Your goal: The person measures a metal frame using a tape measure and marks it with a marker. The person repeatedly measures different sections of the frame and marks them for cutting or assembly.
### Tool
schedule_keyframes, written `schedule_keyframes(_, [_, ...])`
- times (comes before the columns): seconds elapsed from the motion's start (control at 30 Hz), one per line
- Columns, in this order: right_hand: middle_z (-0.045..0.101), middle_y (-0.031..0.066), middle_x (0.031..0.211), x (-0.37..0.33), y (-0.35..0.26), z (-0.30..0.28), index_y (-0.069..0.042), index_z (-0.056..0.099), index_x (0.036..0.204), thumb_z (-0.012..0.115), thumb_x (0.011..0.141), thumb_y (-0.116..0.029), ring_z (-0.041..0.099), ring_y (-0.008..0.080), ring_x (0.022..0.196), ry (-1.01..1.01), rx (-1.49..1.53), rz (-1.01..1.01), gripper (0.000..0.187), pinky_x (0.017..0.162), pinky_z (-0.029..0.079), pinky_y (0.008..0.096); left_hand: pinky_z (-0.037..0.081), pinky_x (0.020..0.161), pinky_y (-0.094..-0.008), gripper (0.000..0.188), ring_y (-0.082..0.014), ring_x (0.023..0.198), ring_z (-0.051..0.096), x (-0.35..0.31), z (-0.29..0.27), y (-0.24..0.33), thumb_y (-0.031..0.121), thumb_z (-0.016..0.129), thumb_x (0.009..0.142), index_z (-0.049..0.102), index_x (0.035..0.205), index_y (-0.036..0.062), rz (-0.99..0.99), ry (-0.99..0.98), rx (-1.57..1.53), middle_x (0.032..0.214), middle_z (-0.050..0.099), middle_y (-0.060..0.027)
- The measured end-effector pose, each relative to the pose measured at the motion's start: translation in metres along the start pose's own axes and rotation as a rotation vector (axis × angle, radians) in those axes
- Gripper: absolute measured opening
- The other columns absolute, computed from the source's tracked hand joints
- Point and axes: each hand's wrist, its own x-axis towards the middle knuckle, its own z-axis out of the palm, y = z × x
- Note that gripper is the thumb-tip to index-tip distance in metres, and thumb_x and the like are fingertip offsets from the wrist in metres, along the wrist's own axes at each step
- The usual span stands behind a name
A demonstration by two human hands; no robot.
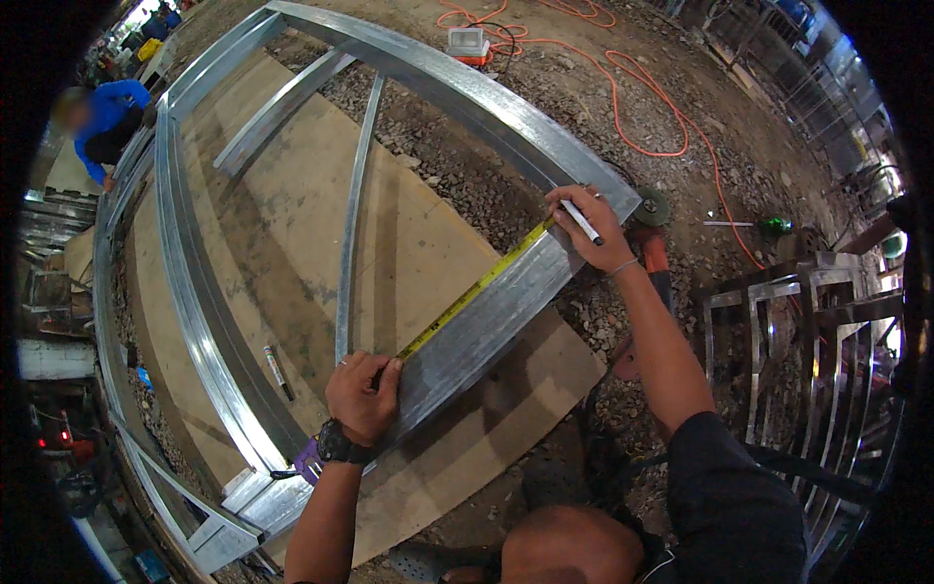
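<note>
A yellow tape measure blade [477,288] lies stretched along the upper edge of a wide silver metal bar [486,321], part of a large metal frame. My left hand [364,397] is closed, its thumb and finger pressed on the blade at the near end of the stretch. A purple case [309,460], apparently the tape's, sits beside my left wrist, partly hidden by it. At the bar's far right end my right hand [592,230] grips a white marker pen [581,222] with a dark tip, its fingers next to the blade's other end.
Brown boards [438,219] lie beneath the frame, with another marker [277,371] on them. Beyond my right hand is an angle grinder [655,238]. An orange cable [671,112] and a floodlight [468,44] lie on gravel. A person in blue [109,117] crouches far left. Metal racks [808,341] stand right.
</note>
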Motion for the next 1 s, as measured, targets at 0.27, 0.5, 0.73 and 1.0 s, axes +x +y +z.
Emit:
schedule_keyframes(0.27, [0.073,0.0042,0.104,0.000,-0.004,-0.001,-0.008,0.070,0.123,0.066,0.101,-0.001,0.066,0.0207,0.100,-0.003,0.032,0.017,0.024,0.094,0.049,0.0366,0.050,0.069,-0.0446,0.010,-0.0329,0.076,0.064,0.000,0.000,0.001,0.016,0.081,0.092,0.076,0.088,0.0079,0.023,0.006,0.035,0.079,0.065,-0.0098])
schedule_keyframes(0.5, [0.076,0.0023,0.100,0.001,0.003,0.005,-0.012,0.072,0.121,0.069,0.099,-0.005,0.069,0.0215,0.096,0.058,0.030,-0.007,0.023,0.094,0.047,0.0384,0.050,0.070,-0.0451,0.012,-0.0334,0.077,0.064,-0.002,0.000,-0.004,0.017,0.081,0.093,0.075,0.087,0.0085,0.018,-0.013,0.078,0.079,0.065,-0.0098])
schedule_keyframes(0.73, [0.077,0.0028,0.101,0.000,-0.005,0.002,-0.012,0.072,0.119,0.069,0.100,-0.008,0.067,0.0222,0.096,0.032,-0.057,0.020,0.020,0.098,0.045,0.0383,0.051,0.070,-0.0459,0.013,-0.0343,0.078,0.065,-0.002,-0.002,-0.003,0.019,0.080,0.093,0.075,0.086,0.0092,0.008,0.001,0.017,0.079,0.065,-0.0099])
schedule_keyframes(1.0, [0.076,0.0008,0.109,-0.002,0.001,0.002,-0.015,0.072,0.122,0.069,0.101,-0.010,0.064,0.0214,0.100,-0.007,-0.049,0.057,0.022,0.101,0.042,0.0381,0.051,0.071,-0.0465,0.012,-0.0344,0.079,0.065,-0.003,-0.004,-0.001,0.019,0.080,0.093,0.076,0.088,0.0099,0.005,-0.006,0.014,0.082,0.067,-0.0099])
